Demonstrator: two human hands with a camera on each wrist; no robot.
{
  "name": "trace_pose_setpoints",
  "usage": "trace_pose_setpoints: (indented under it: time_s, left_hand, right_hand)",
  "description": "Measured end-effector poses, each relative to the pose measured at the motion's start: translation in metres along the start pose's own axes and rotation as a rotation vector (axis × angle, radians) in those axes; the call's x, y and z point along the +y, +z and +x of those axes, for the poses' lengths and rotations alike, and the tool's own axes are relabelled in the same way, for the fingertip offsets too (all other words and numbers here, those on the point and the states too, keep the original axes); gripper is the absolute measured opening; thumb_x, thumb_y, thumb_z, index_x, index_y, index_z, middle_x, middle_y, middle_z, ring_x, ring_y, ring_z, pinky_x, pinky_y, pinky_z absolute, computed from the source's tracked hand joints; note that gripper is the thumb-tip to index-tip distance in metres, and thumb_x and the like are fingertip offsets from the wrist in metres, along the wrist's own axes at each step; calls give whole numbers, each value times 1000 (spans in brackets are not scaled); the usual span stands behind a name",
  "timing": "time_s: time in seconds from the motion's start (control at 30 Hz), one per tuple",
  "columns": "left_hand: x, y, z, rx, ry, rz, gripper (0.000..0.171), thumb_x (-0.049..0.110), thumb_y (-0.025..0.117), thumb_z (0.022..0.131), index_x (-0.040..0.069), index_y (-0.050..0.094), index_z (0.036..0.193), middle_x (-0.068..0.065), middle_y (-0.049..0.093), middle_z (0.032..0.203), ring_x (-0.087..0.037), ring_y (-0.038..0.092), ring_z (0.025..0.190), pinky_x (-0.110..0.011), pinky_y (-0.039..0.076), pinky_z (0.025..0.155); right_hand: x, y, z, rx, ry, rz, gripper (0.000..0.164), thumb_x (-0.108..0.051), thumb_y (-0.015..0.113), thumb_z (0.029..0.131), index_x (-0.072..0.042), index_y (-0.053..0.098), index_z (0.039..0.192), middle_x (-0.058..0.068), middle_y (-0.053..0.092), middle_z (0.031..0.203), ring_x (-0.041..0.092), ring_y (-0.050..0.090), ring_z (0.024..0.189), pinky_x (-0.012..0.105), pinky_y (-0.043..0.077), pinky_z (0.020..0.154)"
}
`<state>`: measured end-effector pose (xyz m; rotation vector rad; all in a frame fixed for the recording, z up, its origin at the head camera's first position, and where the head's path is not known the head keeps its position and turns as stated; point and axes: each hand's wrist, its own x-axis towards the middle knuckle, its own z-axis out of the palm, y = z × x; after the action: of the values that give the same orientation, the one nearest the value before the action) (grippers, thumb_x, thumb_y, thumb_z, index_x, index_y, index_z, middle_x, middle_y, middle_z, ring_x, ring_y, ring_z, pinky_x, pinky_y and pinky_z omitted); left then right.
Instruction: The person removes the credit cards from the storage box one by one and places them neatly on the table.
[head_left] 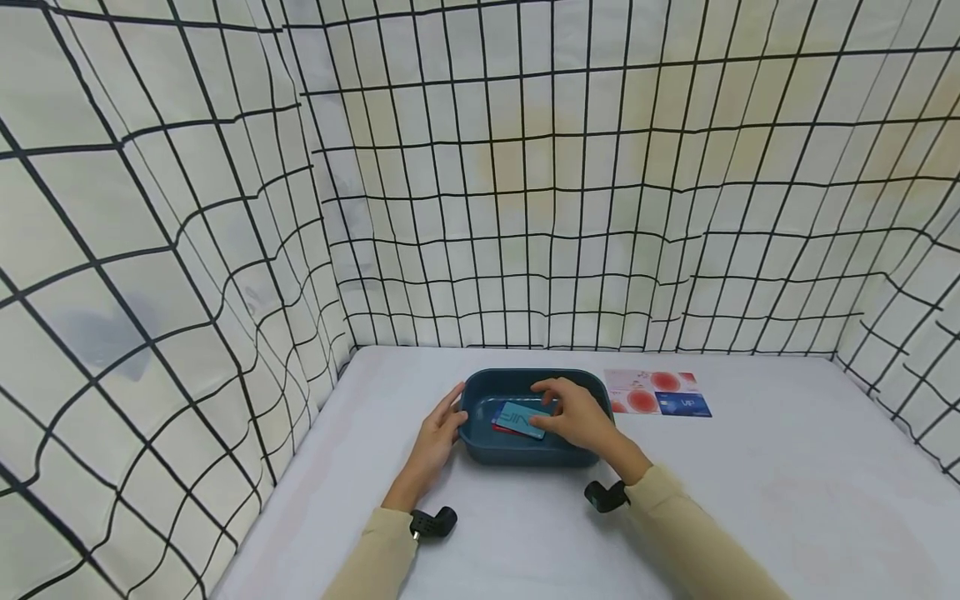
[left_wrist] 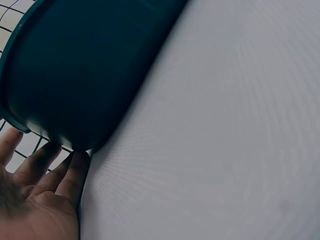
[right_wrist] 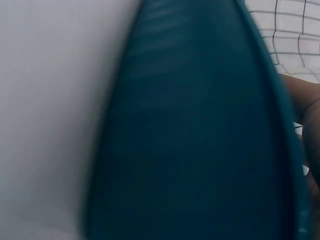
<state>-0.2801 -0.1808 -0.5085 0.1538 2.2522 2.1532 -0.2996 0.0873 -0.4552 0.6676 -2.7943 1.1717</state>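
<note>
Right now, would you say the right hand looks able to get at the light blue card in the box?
Likely yes: the right hand is at the right end of the light blue card, the box is open on top, and no object seems to cover the card.

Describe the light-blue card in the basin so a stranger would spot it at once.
On the white tabletop, find the dark teal basin with rounded corners. Look inside it, close to the right hand. The light-blue card is the uppermost thing lying there, set apart by its colour from the red edge peeking out beneath it.
</note>
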Motion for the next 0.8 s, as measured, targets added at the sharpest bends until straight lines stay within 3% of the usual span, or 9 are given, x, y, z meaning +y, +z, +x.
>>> trace_pose_setpoints:
  time_s: [0.27, 0.6, 0.8]
  left_hand:
    - [1, 1, -1, 2, 1, -3, 53, 18, 48, 107, 31, 40, 158, -14, 34, 166, -31, 39, 151, -53, 39, 119]
    - [3, 2, -1, 3, -1, 0, 54, 18, 48, 107, 30, 39, 158, -13, 35, 166, -31, 39, 151, -52, 39, 119]
    - [3, 1, -1, 8, 1, 10, 54, 17, 47, 107, 30, 39, 159, -13, 34, 166, -32, 38, 152, -52, 39, 119]
  right_hand:
    - [9, 6, 17, -55, 77, -77, 52, -27, 85, 84, -12, 67, 130, 4, 64, 106, 17, 56, 82, 30, 49, 69]
    - [18, 11, 26, -144, 149, -151, 58, -35, 88, 79, -12, 67, 128, 8, 64, 112, 21, 58, 97, 42, 54, 88]
    - [19, 13, 26, -168, 153, -163, 64, -35, 91, 76, -9, 65, 129, 10, 63, 113, 22, 60, 98, 46, 54, 92]
